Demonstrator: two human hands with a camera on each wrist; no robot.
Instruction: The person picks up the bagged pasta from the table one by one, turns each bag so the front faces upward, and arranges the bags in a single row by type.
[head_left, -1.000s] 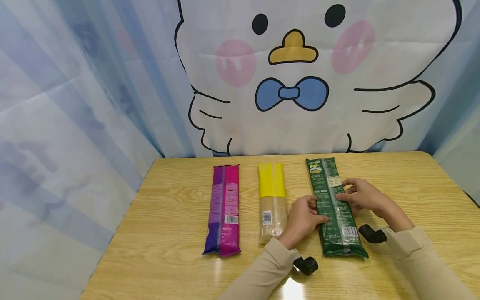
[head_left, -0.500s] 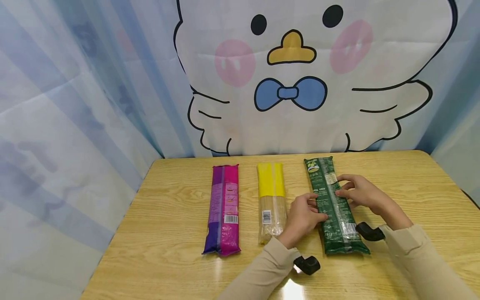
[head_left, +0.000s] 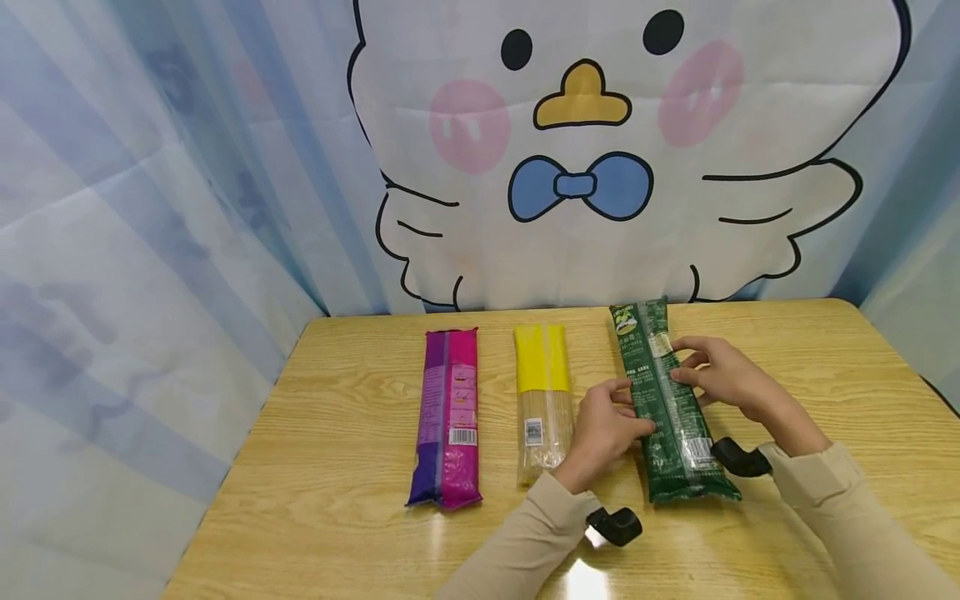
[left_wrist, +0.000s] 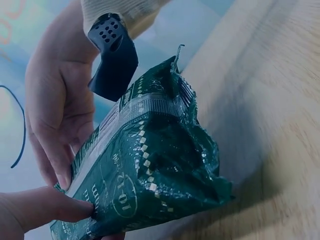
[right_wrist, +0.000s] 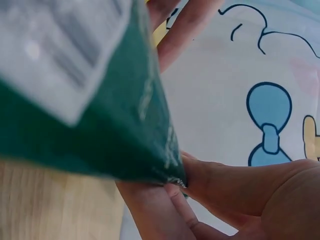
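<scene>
A long green pasta packet point(head_left: 671, 425), its barcode toward the near end, is held between both hands on the right side of the table. My left hand point(head_left: 606, 421) grips its left edge, thumb on the top face and fingers at the side. My right hand point(head_left: 723, 379) grips the opposite edge a little farther up, thumb also on top. In the left wrist view the packet's crimped near end point(left_wrist: 200, 145) hangs over the wood, with a shadow beside it. The right wrist view shows the right thumb point(right_wrist: 230, 187) at the packet's edge; other fingers curl beneath.
Just left of my left hand lies a yellow-topped clear packet of spaghetti point(head_left: 543, 367). Farther left is a purple and pink packet point(head_left: 450, 417). All are on a wooden table point(head_left: 337, 433) backed by a printed curtain point(head_left: 585, 258).
The green packet has risen, its far end going up more than its near end. Both hands have moved up with it, keeping their grip. The other two packets stay put.
</scene>
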